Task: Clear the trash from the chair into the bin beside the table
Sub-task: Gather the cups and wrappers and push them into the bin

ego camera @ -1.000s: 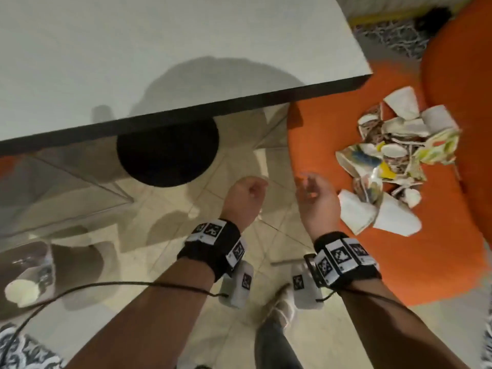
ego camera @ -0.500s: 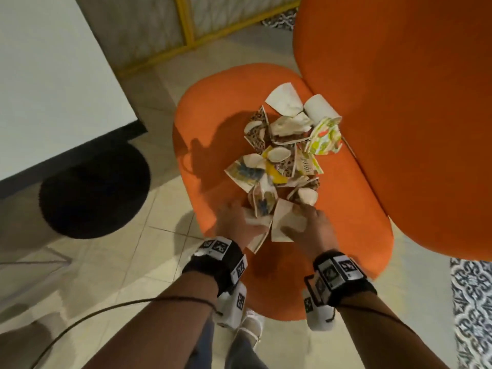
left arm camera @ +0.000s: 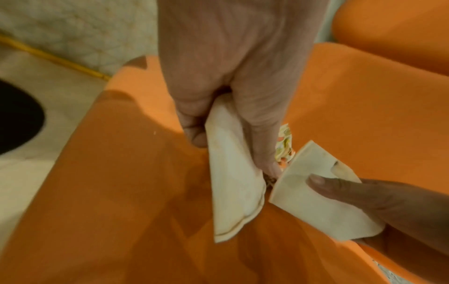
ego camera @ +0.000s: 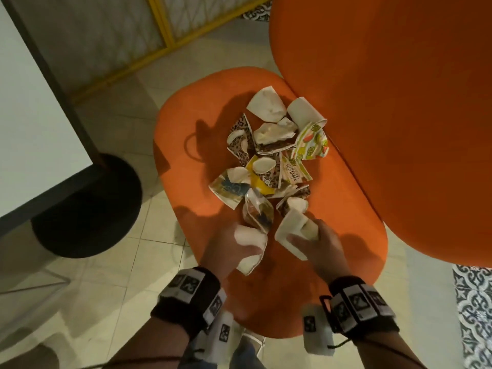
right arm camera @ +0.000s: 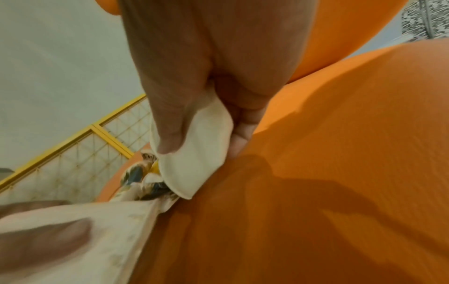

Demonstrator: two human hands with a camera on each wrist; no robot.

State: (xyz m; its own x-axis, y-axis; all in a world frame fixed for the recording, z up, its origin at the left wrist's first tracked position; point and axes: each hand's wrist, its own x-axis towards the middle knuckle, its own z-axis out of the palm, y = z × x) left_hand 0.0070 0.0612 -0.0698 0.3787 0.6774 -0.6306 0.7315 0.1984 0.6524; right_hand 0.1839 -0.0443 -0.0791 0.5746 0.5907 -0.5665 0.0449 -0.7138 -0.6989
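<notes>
A pile of crushed paper cups (ego camera: 269, 155), white and patterned, lies on the orange chair seat (ego camera: 191, 123). At the pile's near edge, my left hand (ego camera: 234, 245) grips a flattened white cup (ego camera: 251, 253), thumb on one side and fingers on the other. In the left wrist view this cup (left arm camera: 234, 192) hangs just above the seat. My right hand (ego camera: 316, 243) pinches a second flattened white cup (ego camera: 290, 230), seen close in the right wrist view (right arm camera: 194, 163). The two cups almost touch. No bin shows in any view.
The chair's orange backrest (ego camera: 386, 102) rises close on the right. A white table (ego camera: 32, 129) with a dark edge stands at left, its leg on a black round base (ego camera: 87, 206). Tiled floor (ego camera: 127, 262) lies between table and chair. A yellow-framed screen (ego camera: 165, 30) stands behind.
The view swung from the table to the chair. Both hands, holding nothing before, reached the pile's near edge, and each has taken hold of a flattened white cup.
</notes>
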